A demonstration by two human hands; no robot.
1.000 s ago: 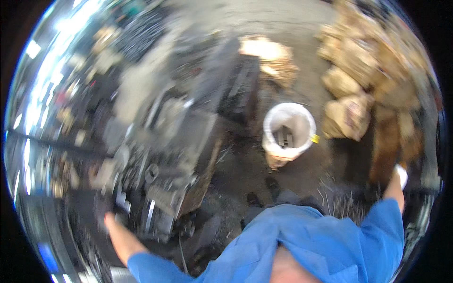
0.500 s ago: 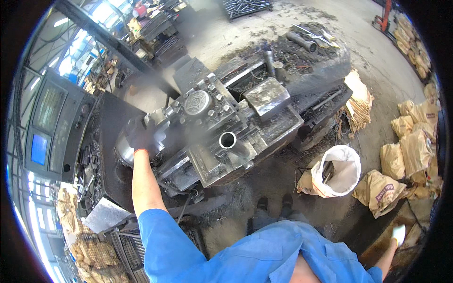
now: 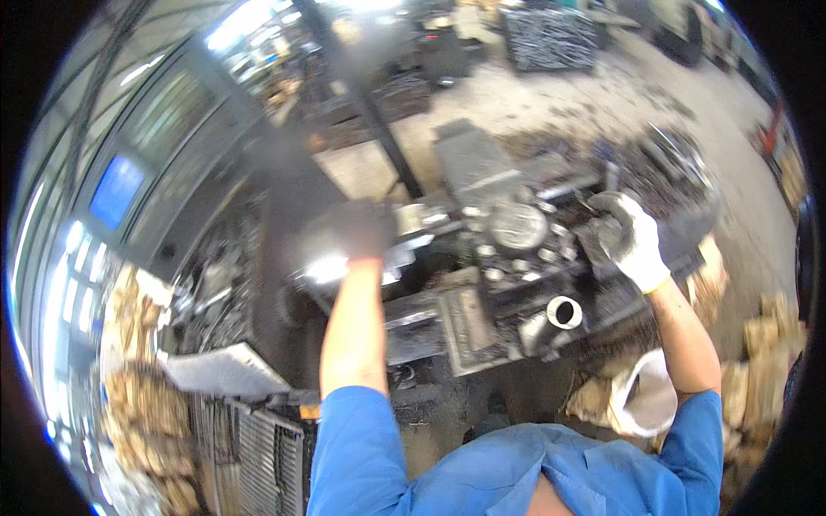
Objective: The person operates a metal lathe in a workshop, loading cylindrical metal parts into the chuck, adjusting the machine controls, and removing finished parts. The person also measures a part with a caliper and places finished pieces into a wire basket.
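My left hand (image 3: 361, 228), in a dark glove, is blurred beside the bright round metal chuck (image 3: 325, 265) of a lathe. Its fingers cannot be made out, nor whether it holds anything. On the right, my right hand (image 3: 635, 245) wears a white glove and is over the machine's carriage, beside a grey metal block (image 3: 588, 245). Its fingers curl round something dark grey that I cannot make out. Between the hands is the bolted tool post (image 3: 519, 225) with its round cap. An open-ended pipe (image 3: 564, 311) stands up in front of it.
A control panel with a blue screen (image 3: 118, 191) stands at left. Below it a metal sheet (image 3: 219, 371) juts out. By my right forearm is a white-lined bag (image 3: 641, 396), with brown sacks (image 3: 761, 344) further right. A crate of metal parts (image 3: 549, 39) stands at the back.
My right hand has come from the far lower right up over the carriage. My left hand stays by the chuck. The view has swung left, shifting the machine to the right in the picture.
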